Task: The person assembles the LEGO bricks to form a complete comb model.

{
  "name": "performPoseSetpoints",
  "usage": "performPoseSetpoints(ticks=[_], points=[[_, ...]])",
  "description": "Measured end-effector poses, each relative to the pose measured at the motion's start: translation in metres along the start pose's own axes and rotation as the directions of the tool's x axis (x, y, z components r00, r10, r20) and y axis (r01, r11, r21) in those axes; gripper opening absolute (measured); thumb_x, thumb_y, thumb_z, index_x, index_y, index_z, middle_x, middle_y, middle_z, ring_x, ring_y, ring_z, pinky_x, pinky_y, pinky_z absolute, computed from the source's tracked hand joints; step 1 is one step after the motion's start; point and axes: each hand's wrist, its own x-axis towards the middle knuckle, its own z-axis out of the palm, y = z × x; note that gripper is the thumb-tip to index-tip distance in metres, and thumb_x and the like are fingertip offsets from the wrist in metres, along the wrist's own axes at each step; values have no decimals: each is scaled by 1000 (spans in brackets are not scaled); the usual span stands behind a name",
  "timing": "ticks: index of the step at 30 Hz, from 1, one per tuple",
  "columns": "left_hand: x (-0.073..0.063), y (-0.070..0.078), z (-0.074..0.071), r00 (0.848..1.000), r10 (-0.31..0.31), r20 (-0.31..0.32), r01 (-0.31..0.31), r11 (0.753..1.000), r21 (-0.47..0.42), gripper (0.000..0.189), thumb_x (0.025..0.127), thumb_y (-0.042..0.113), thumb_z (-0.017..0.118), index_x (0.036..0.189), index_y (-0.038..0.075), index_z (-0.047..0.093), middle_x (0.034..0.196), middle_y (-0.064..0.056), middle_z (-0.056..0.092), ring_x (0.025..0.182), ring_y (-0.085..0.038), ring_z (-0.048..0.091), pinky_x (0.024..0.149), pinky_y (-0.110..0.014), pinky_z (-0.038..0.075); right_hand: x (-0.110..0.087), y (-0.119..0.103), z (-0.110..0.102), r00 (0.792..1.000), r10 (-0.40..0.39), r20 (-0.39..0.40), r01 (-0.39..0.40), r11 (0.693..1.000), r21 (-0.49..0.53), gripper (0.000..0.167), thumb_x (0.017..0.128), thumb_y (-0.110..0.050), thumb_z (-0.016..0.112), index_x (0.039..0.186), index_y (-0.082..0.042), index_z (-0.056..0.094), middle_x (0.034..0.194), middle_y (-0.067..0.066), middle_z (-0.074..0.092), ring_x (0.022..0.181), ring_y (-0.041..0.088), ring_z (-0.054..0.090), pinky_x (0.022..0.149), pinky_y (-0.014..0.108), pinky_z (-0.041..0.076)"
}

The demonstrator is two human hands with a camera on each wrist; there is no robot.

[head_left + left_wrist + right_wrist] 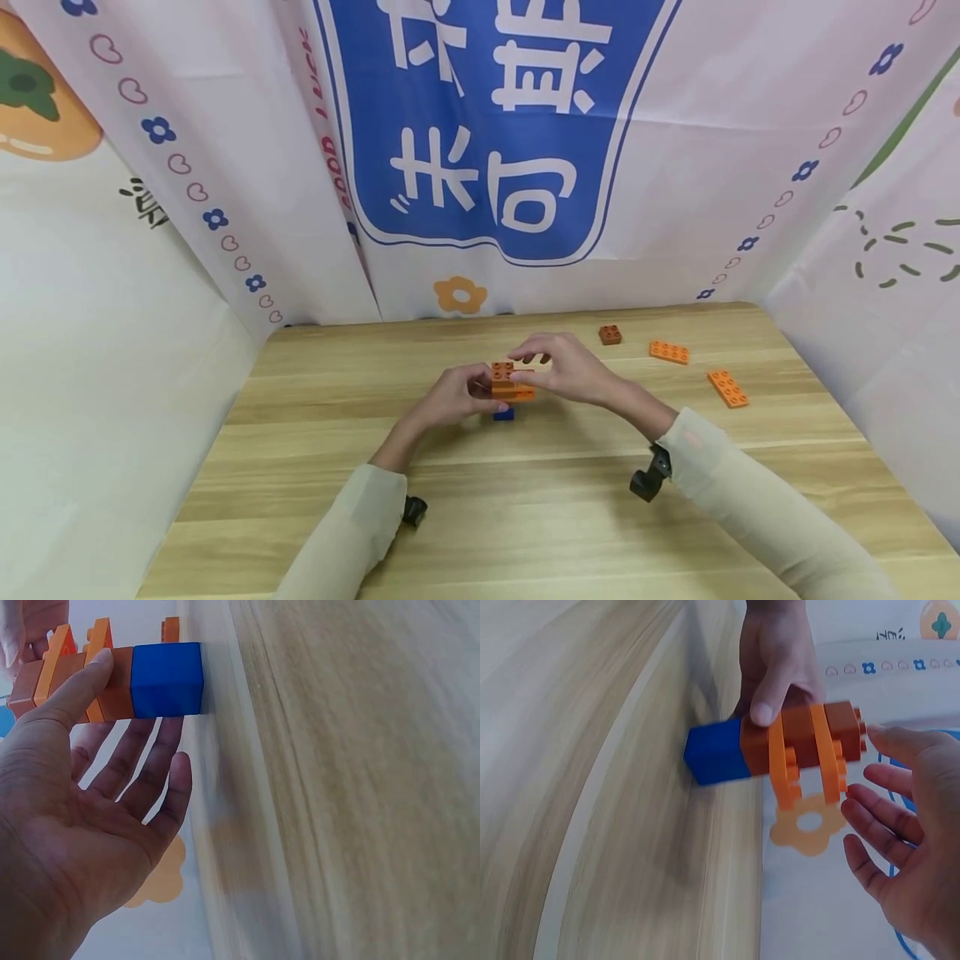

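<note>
My left hand (457,395) grips a tower of toy building bricks (503,385) from the side, its thumb across a lower brown brick (118,694). From the bottom up come a blue brick (716,753), a brown brick, an orange plate (784,769), another brown brick, a second orange plate (827,754) and a brown top brick (843,724). Both plates stick out on the right-hand side. Beside the top, my right hand (572,372) has its fingers loosely bent and spread, with the thumb tip close to the top studs.
On the wooden table (517,517), a small brown brick (611,335) lies at the back right. Two loose orange plates, one behind (669,352) and one nearer (727,388), lie further right. A printed cloth (660,233) hangs behind the table.
</note>
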Motion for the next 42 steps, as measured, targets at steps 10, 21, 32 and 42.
performPoseSetpoints(ticks=[10, 21, 32, 42], points=[[-1, 1, 1, 999, -35, -7, 35, 999, 3, 25, 89, 21, 88, 100, 11, 68, 107, -3, 73, 94, -17, 67, 88, -35, 58, -21, 24, -19, 1000, 2, -27, -2, 1000, -27, 33, 93, -27, 84, 120, -9, 78, 113, 4, 77, 101, 22, 70, 87, 48, 60], [-2, 0, 1, 999, -39, -7, 39, 999, -15, 24, 89, 20, 88, 102, 13, 69, 105, -1, 72, 92, -16, 67, 84, -31, 57, -46, 50, -40, 999, 34, -21, -36, 994, -106, 34, 92, -28, 85, 120, -10, 78, 116, 4, 76, 103, 22, 70, 87, 52, 59], [-2, 0, 2, 999, -43, -7, 43, 999, -28, 26, 89, 20, 89, 105, 12, 70, 106, -1, 72, 91, -17, 66, 84, -30, 57, -73, 80, -58, 996, 81, -31, -85, 985, -149, 37, 87, -21, 89, 119, -6, 78, 119, 9, 77, 106, 29, 73, 85, 54, 60], [-3, 0, 1, 999, -37, -6, 37, 999, -21, 27, 89, 20, 89, 105, 11, 69, 105, -1, 72, 89, -17, 65, 81, -29, 56, -92, 107, -72, 987, 152, -56, -160, 968, -195, 42, 85, -20, 91, 120, -1, 76, 119, 14, 76, 105, 33, 73, 86, 57, 59]])
